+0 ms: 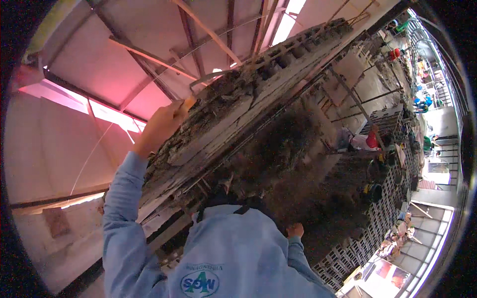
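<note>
Trowel [198, 82] up at the top edge of the mortar-caked block wall [238, 124], left hand [161, 124] closed round its handle; right hand [295, 230] low by the wall's base, fingers curled, grip unclear

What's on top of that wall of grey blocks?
Wet dark mortar lies along the top of the block wall, where the left hand holds a trowel. The mortar covers the blocks' top faces there.
</note>
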`<state>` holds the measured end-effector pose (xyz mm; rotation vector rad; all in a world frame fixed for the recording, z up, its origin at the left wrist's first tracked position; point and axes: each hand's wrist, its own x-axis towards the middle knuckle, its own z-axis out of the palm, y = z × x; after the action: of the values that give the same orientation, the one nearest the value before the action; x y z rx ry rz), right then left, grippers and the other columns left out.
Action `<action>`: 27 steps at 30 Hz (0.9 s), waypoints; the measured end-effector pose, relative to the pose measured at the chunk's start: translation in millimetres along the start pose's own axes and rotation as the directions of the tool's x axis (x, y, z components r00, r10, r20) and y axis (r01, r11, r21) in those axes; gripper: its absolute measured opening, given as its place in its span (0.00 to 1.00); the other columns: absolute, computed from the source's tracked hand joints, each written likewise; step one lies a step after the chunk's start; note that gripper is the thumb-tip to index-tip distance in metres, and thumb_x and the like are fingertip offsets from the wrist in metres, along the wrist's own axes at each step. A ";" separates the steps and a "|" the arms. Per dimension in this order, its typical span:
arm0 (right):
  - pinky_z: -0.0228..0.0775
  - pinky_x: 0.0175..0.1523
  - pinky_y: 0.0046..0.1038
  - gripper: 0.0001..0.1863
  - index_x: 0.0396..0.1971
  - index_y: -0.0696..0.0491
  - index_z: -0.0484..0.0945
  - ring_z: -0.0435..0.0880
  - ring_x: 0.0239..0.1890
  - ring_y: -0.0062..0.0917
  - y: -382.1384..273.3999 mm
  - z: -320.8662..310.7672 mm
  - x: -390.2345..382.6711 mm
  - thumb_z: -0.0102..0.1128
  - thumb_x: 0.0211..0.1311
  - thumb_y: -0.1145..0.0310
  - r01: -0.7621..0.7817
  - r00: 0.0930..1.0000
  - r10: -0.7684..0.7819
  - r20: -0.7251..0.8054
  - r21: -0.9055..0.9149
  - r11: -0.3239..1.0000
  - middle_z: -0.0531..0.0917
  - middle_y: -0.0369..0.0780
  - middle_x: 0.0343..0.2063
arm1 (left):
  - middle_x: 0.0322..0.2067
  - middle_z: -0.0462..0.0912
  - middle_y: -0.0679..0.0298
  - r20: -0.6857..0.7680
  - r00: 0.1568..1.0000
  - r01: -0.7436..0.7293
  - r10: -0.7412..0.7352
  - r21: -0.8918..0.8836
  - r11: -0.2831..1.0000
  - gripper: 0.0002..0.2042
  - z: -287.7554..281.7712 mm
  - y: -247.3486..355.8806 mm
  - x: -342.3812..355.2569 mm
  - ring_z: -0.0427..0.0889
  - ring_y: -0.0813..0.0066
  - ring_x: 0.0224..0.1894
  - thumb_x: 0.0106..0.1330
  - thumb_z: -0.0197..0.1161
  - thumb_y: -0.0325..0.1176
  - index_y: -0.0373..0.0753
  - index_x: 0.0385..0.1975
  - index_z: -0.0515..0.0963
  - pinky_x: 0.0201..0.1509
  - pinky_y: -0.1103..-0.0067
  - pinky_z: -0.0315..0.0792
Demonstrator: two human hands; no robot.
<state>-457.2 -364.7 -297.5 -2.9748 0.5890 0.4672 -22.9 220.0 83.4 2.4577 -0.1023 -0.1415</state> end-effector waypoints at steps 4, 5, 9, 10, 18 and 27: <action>0.77 0.37 0.36 0.15 0.30 0.53 0.80 0.80 0.30 0.32 43.0 25.7 -5.2 0.68 0.53 0.56 -0.209 0.964 0.223 0.146 -0.104 0.972 0.80 0.40 0.26 | 0.40 0.84 0.45 0.097 0.995 -0.007 -0.007 0.141 0.990 0.22 -14.8 -37.8 -1.1 0.84 0.49 0.41 0.65 0.63 0.36 0.35 0.58 0.73 0.47 0.64 0.76; 0.77 0.37 0.37 0.15 0.30 0.53 0.80 0.80 0.30 0.33 38.9 32.5 -6.7 0.68 0.53 0.55 -0.220 0.959 0.231 0.163 -0.082 0.972 0.80 0.41 0.26 | 0.40 0.84 0.45 0.103 0.994 -0.005 -0.018 0.217 0.976 0.23 -23.4 -40.1 -9.3 0.84 0.49 0.42 0.65 0.63 0.36 0.35 0.58 0.73 0.47 0.63 0.76; 0.77 0.35 0.38 0.17 0.30 0.51 0.81 0.80 0.28 0.36 15.5 49.8 -30.8 0.66 0.54 0.51 -0.140 0.977 0.146 0.153 -0.050 0.989 0.81 0.41 0.27 | 0.38 0.85 0.46 0.192 0.979 0.001 -0.066 0.321 0.947 0.24 -68.1 -2.1 -46.9 0.84 0.49 0.40 0.64 0.64 0.36 0.37 0.60 0.73 0.45 0.62 0.76; 0.77 0.35 0.39 0.17 0.30 0.50 0.81 0.80 0.27 0.36 10.4 52.4 -35.1 0.66 0.55 0.50 -0.068 0.991 0.076 0.110 -0.072 0.995 0.81 0.41 0.27 | 0.38 0.85 0.46 0.203 0.976 -0.002 -0.085 0.394 0.919 0.24 -75.0 11.5 -53.2 0.84 0.49 0.40 0.64 0.64 0.36 0.38 0.60 0.73 0.44 0.62 0.76; 0.76 0.41 0.40 0.17 0.36 0.48 0.81 0.79 0.35 0.38 -22.6 50.5 -32.9 0.63 0.57 0.50 -0.174 0.975 0.167 0.148 0.036 0.984 0.81 0.41 0.34 | 0.36 0.84 0.46 0.168 0.978 0.076 -0.126 0.276 0.958 0.24 -76.4 30.4 -73.6 0.84 0.49 0.36 0.65 0.63 0.37 0.42 0.61 0.72 0.39 0.60 0.75; 0.74 0.51 0.42 0.17 0.46 0.46 0.80 0.78 0.48 0.37 -22.0 69.0 14.8 0.59 0.60 0.53 -0.525 0.850 0.504 0.156 0.172 0.833 0.81 0.40 0.45 | 0.33 0.84 0.49 0.291 0.957 -0.069 0.001 0.224 0.972 0.21 -44.4 51.5 -43.1 0.83 0.53 0.36 0.67 0.61 0.38 0.42 0.59 0.72 0.39 0.63 0.74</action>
<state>-455.1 -340.8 -367.4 -2.5426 1.3500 0.5471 -61.9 212.3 153.4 2.6508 -0.3060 -0.4999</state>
